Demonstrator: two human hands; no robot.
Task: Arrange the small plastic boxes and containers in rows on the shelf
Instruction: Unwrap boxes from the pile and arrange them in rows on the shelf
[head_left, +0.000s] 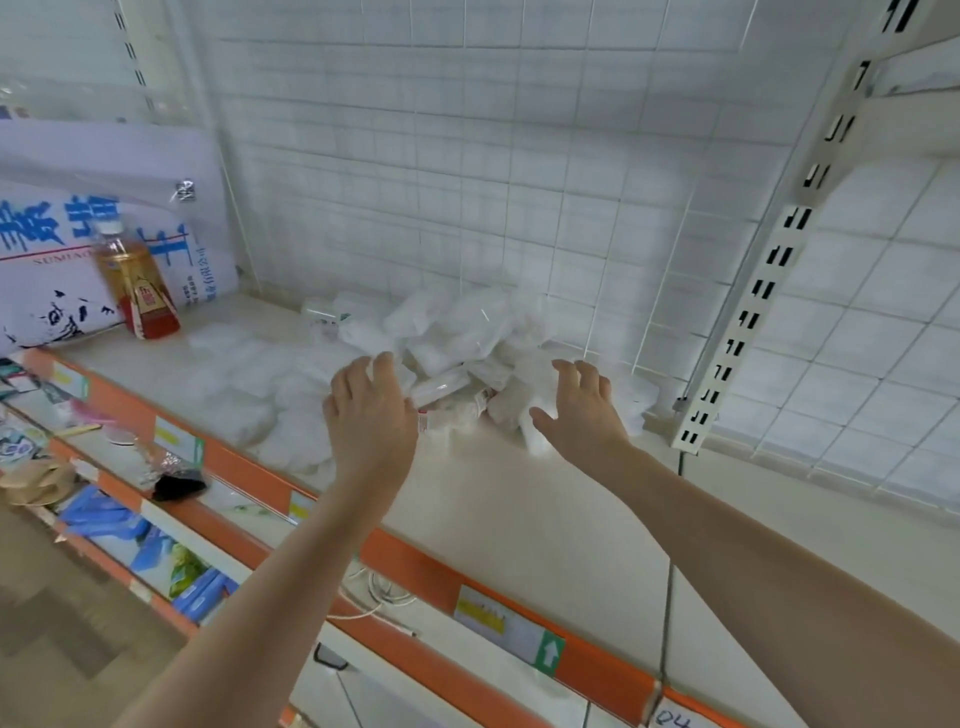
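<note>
Boxes: we see the small plastic boxes and containers (457, 343) heaped in a loose, blurred white pile toward the back middle of the shelf (519, 499), against the wire grid backing (467, 156). None stand in rows yet, as far as we can tell.
Flat packs: a spread of pale wrapped packs (260, 395) lies just left of the heap, nearer the front edge.
Step in hand: we judge this to be the reach into the pile to draw out the first pieces.
Doing it well: we would take pieces from the near edge of the heap, not the middle, so the rest does not slide; the bare shelf in front and to the right looks like the place to start a row, set square to the orange price rail (415, 566).
Left hand: our left hand (371, 410) is over the near left edge of the heap, fingers loosely bent and spread; it may touch a wrapped piece under the fingertips, but we cannot tell, and it grips nothing plainly.
Right hand: our right hand (579, 410) is at the heap's near right edge, fingers spread and slightly curved, thumb out, holding nothing.
Around: a bottle of amber liquid (136, 286) stands at the far left before a large printed bag (62, 260), well apart from the pile.
</note>
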